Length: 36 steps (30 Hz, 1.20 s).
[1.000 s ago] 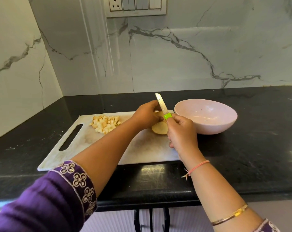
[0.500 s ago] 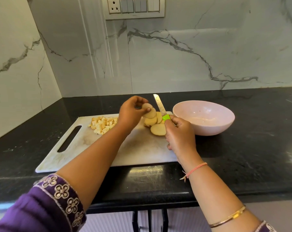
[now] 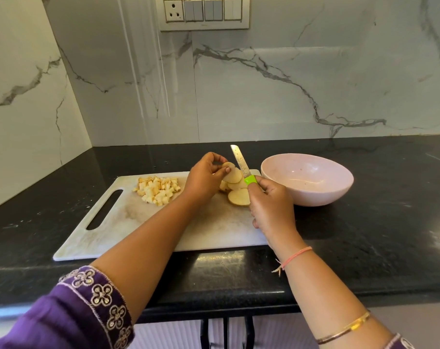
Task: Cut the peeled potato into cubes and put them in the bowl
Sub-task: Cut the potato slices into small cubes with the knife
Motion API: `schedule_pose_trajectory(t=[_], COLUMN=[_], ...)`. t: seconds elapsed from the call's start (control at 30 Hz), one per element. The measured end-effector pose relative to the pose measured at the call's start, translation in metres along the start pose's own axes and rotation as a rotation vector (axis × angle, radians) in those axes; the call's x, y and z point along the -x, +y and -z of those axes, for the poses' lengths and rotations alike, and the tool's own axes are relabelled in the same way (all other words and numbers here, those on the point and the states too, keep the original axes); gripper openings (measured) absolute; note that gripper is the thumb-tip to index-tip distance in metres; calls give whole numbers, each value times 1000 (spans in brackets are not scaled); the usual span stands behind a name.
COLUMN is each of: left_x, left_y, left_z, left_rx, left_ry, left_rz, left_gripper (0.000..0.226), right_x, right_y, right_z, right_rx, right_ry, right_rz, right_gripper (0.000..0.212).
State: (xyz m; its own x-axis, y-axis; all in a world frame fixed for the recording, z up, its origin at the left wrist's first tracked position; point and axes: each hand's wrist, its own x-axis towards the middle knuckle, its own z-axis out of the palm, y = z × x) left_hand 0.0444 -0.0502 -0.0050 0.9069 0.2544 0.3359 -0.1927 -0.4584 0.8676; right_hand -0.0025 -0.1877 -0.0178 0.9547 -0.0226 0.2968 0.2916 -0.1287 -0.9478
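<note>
On the white cutting board (image 3: 128, 222) lies a pile of pale potato cubes (image 3: 158, 189) at its far left. Round potato slices (image 3: 238, 196) lie near the board's far right corner. My left hand (image 3: 206, 178) pinches a few slices (image 3: 232, 173) and holds them lifted just above the others. My right hand (image 3: 272, 207) grips a knife by its green handle (image 3: 250, 180); the steel blade (image 3: 240, 161) points up and away, right beside the lifted slices. A pale pink bowl (image 3: 307, 178) stands to the right of the board and looks empty.
The board and bowl sit on a black stone counter (image 3: 365, 235) in a corner of marble walls. A switch panel (image 3: 203, 12) is on the back wall. The counter's front edge runs just below the board, above white cabinet doors.
My left hand has lifted slices off the potato, which a second ago it held down on the board. The slices now lie fanned out. The knife hand has barely moved.
</note>
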Motion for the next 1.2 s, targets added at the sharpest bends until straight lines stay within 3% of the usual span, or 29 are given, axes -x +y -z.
schedule_pose_trajectory(t=[0.07,0.23,0.4,0.6,0.77,1.2], left_x=[-1,3,11,21,30,34], left_y=[-3,-6,-10,-15,-17,-6], left_z=[3,26,42,50,51,47], left_rx=[-3,-32,-356,-545,-556,-722], left_ry=[32,83,-68,-18,-64,-126], left_rz=[-10,19,52,34,7,36], left_gripper=[12,15,20,34,41,35], right_x=[-1,-2,-2,8,15,16], right_y=[1,2,1,-6,-22,-56], right_z=[0,5,5,-6,-10,-25], right_rx=[-3,59,135,529,815,1117], right_ry=[3,-10,-83,-177,-280,-315], right_rz=[-6,10,40,239,231,337], right_gripper=[22,32,26,25,25,9])
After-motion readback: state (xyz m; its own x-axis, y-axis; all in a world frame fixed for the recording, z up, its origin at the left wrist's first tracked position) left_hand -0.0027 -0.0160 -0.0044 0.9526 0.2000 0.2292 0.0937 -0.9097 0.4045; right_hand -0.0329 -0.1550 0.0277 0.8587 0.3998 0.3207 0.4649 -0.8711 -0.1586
